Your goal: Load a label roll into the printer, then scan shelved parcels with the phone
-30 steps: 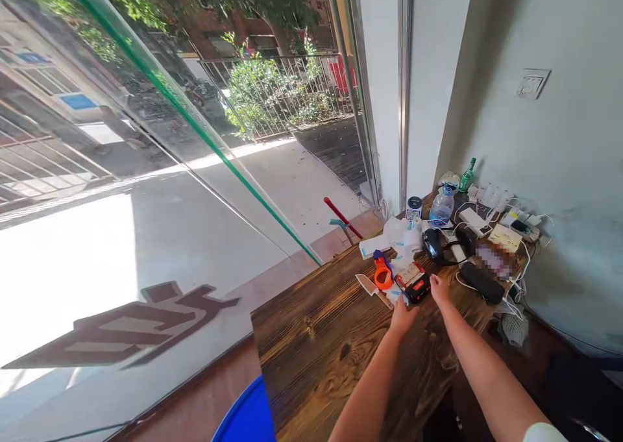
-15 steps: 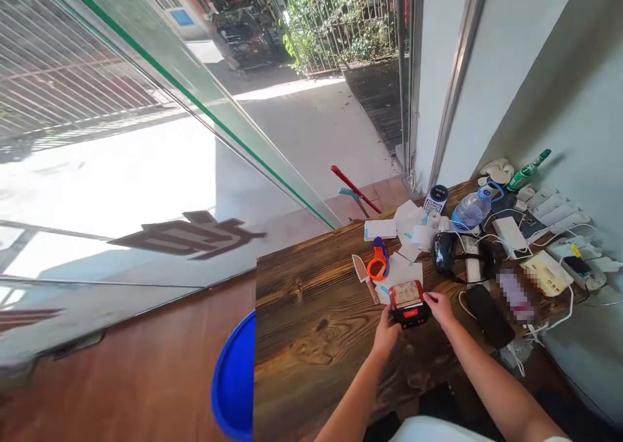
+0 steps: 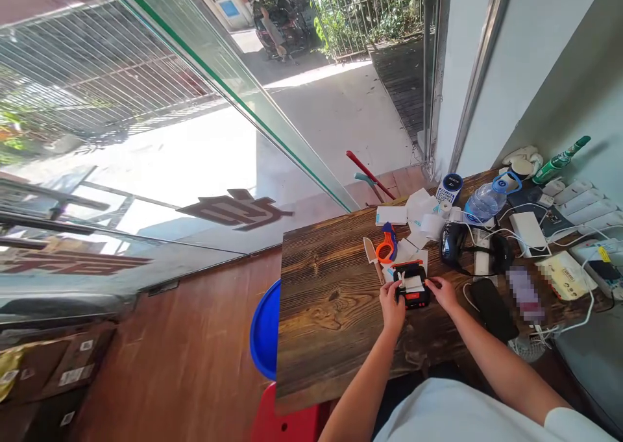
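Note:
A small black and red label printer rests on the wooden table with its lid raised toward the far side. White paper shows inside it. My left hand is closed around the printer's left side, its fingers at the near-left edge. On the opposite side, my right hand grips the right edge by the fingertips. Just beyond the printer lie a knife with a wooden handle, an orange and blue tape dispenser and white sheets of paper.
Paper rolls, a blue-labelled can, a water bottle and a black headset crowd the table's right half. Cables run between a black phone and a yellow pack. A blue stool stands left, beside a glass door.
The printer's lid has swung from closed to open, exposing the white paper inside. Both hands stay on its sides. My view has shifted, showing more floor and a red stool.

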Tool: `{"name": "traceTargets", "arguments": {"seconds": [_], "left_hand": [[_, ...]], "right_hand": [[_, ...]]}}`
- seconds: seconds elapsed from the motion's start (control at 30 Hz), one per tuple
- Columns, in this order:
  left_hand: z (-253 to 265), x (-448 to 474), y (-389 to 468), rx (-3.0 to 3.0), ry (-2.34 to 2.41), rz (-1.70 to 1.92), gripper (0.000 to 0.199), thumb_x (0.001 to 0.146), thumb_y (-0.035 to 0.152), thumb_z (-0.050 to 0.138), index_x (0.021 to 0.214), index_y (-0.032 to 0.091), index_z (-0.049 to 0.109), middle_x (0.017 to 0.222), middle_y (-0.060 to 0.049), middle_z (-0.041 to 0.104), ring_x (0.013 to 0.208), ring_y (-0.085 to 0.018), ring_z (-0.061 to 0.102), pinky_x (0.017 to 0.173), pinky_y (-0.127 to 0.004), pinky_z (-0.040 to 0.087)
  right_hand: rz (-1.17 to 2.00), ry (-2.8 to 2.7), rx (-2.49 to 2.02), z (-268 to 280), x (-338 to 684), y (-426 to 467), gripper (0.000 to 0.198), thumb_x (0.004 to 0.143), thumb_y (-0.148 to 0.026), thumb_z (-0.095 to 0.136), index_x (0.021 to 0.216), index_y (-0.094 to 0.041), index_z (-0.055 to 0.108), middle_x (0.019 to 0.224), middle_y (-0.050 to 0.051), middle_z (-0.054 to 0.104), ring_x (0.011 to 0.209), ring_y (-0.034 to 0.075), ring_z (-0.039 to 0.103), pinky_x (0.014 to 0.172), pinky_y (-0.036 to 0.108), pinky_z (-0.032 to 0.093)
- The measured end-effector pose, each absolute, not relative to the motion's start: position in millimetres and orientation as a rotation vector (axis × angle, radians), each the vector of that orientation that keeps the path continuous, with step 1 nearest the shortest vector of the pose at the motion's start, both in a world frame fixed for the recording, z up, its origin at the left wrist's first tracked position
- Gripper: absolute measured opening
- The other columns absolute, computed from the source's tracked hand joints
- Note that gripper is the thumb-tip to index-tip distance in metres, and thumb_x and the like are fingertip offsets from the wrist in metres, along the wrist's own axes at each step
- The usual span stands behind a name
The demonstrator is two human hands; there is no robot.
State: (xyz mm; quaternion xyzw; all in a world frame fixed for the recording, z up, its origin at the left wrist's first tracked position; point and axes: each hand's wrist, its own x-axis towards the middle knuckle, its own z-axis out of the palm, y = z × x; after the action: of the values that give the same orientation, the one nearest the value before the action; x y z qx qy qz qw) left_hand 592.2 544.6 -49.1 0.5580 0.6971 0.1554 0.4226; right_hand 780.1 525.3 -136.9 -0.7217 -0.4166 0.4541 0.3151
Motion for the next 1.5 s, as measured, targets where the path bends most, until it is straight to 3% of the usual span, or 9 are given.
{"name": "traceTargets", "arguments": {"seconds": [0.1, 0.2, 0.3, 0.47, 0.63, 0.8, 1.03, 1.3, 1.5], "left_hand": [[-42, 603, 566, 1.645, 1.655, 0.24, 0.04, 0.089, 0.01, 0.051, 0.121, 0.023, 0.07, 0.132, -0.009, 0.064, 0.132, -0.027, 0.048, 0.118, -0.044, 0.034], [-42, 614, 591, 1.817, 1.514, 0.009, 0.028, 0.089, 0.011, 0.06, 0.112, 0.019, 0.073, 0.122, -0.009, 0.07, 0.128, -0.028, 0.052, 0.114, -0.047, 0.038], [-46, 621, 609, 1.915, 1.429, -0.219, 0.017, 0.09, 0.022, 0.069, 0.106, 0.015, 0.071, 0.12, -0.009, 0.069, 0.125, -0.028, 0.056, 0.111, -0.052, 0.04], [-45, 620, 618, 2.02, 1.348, -0.416, 0.024, 0.096, 0.034, 0.065, 0.109, 0.015, 0.069, 0.122, -0.009, 0.067, 0.12, -0.028, 0.06, 0.108, -0.053, 0.045], [-35, 608, 618, 2.109, 1.253, -0.398, 0.024, 0.095, 0.029, 0.065, 0.115, 0.017, 0.068, 0.122, -0.01, 0.068, 0.127, -0.027, 0.056, 0.114, -0.056, 0.037], [-34, 598, 614, 2.134, 1.244, -0.284, 0.022, 0.094, 0.021, 0.06, 0.114, 0.017, 0.07, 0.111, -0.01, 0.073, 0.122, -0.028, 0.059, 0.116, -0.054, 0.029], [-39, 592, 602, 2.137, 1.251, -0.124, 0.021, 0.094, 0.019, 0.054, 0.104, 0.024, 0.073, 0.106, -0.01, 0.075, 0.121, -0.026, 0.059, 0.114, -0.042, 0.029], [-39, 591, 593, 2.092, 1.341, -0.054, 0.025, 0.093, 0.017, 0.051, 0.101, 0.024, 0.073, 0.103, -0.009, 0.075, 0.117, -0.026, 0.06, 0.117, -0.043, 0.024], [-41, 587, 605, 2.034, 1.331, -0.173, 0.028, 0.09, 0.02, 0.053, 0.109, 0.023, 0.074, 0.112, -0.008, 0.074, 0.118, -0.028, 0.06, 0.109, -0.042, 0.036]], "right_hand": [[1.052, -1.207, -1.851, -128, 777, 510, 0.029, 0.098, -0.04, 0.062, 0.116, -0.017, 0.065, 0.107, 0.007, 0.07, 0.09, 0.021, 0.068, 0.082, 0.042, 0.059], [0.936, -1.365, -1.74, -117, 770, 495, 0.037, 0.097, -0.041, 0.063, 0.127, -0.02, 0.061, 0.12, 0.009, 0.065, 0.104, 0.025, 0.065, 0.092, 0.048, 0.056], [0.869, -1.509, -1.651, -111, 764, 492, 0.032, 0.096, -0.039, 0.063, 0.121, -0.02, 0.064, 0.122, 0.009, 0.063, 0.11, 0.026, 0.062, 0.096, 0.051, 0.053], [0.789, -1.661, -1.6, -108, 770, 510, 0.017, 0.097, -0.033, 0.063, 0.103, -0.019, 0.068, 0.118, 0.008, 0.065, 0.107, 0.025, 0.062, 0.094, 0.048, 0.054], [0.761, -1.753, -1.565, -104, 776, 528, 0.013, 0.097, -0.03, 0.063, 0.096, -0.018, 0.068, 0.108, 0.006, 0.067, 0.101, 0.023, 0.063, 0.09, 0.045, 0.055], [0.763, -1.726, -1.595, -105, 774, 528, 0.021, 0.097, -0.032, 0.064, 0.112, -0.018, 0.065, 0.112, 0.007, 0.067, 0.102, 0.024, 0.065, 0.09, 0.046, 0.057], [0.745, -1.669, -1.649, -113, 769, 518, 0.031, 0.099, -0.034, 0.061, 0.127, -0.019, 0.061, 0.124, 0.01, 0.065, 0.113, 0.028, 0.063, 0.098, 0.052, 0.054], [0.712, -1.618, -1.706, -114, 762, 512, 0.035, 0.099, -0.037, 0.06, 0.13, -0.021, 0.06, 0.127, 0.011, 0.065, 0.115, 0.028, 0.063, 0.099, 0.053, 0.053], [0.717, -1.567, -1.704, -114, 760, 511, 0.034, 0.099, -0.039, 0.059, 0.128, -0.02, 0.062, 0.125, 0.011, 0.066, 0.114, 0.028, 0.064, 0.099, 0.053, 0.054]]}}
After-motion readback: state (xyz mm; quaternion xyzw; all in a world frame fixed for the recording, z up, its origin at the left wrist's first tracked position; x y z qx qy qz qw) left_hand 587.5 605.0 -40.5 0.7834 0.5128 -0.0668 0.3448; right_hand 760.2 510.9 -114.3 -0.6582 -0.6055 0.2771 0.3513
